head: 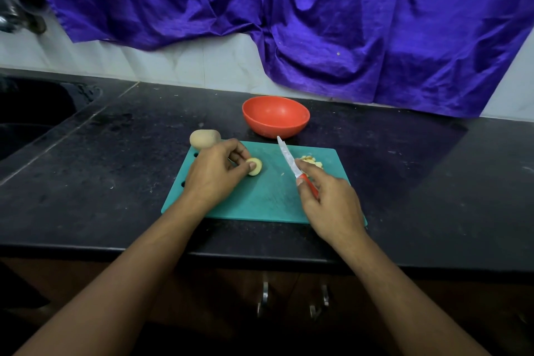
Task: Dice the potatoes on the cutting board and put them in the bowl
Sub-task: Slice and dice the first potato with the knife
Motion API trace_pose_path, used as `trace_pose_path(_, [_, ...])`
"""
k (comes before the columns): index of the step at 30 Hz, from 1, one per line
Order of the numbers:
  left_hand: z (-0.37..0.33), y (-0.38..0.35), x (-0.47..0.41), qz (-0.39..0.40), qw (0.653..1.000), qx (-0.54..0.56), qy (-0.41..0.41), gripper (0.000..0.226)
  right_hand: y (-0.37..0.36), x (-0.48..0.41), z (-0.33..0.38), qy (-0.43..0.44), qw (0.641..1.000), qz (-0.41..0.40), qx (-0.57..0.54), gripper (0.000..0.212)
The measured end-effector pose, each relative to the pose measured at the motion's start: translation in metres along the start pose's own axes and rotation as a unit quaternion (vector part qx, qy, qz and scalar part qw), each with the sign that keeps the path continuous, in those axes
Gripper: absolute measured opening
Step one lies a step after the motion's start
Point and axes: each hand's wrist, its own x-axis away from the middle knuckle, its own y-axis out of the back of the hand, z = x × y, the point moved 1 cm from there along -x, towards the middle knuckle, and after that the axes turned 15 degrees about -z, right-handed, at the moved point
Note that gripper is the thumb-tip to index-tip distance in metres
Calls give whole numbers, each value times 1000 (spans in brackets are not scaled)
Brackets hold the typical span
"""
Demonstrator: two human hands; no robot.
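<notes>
A home kitchen: a black speckled polished-stone countertop with a dark sunken sink basin at its left, pale wall tiles behind, brown wooden cabinet doors with curved metal handles beneath, and a teal plastic cutting board on top.

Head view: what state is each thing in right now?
Bowl: upright, empty.
Board: flat on counter.
Whole potato: uncut, at board's far-left corner.
Potato piece: cut, on board, pinched by left grip.
Dice: piled on board.
Knife: held by right grip, blade pointing away.
</notes>
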Motion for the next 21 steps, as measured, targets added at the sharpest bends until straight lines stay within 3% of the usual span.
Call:
trace_pose_path(7, [-3, 2, 1, -60, 996, -59, -19, 16, 1, 1, 1, -5, 1000, -3, -8, 40])
trace_pose_path(11, [-3, 5, 2, -57, 998, 30, 22, 13, 1, 0, 2, -4, 1000, -2, -7, 40])
trace_pose_path(14, [-3, 6, 9, -12, 997, 69, 31, 15, 2, 0, 4, -8, 1000, 1, -7, 40])
trace_pose_path(17, [-6, 5, 20, 27, 1000, 3, -4, 13, 3, 1, 5, -8, 1000, 9, -4, 40])
trace_pose_path(21, [-12, 6, 24, 16, 994, -97, -44, 12, 10, 1, 10, -6, 999, 40, 3, 40])
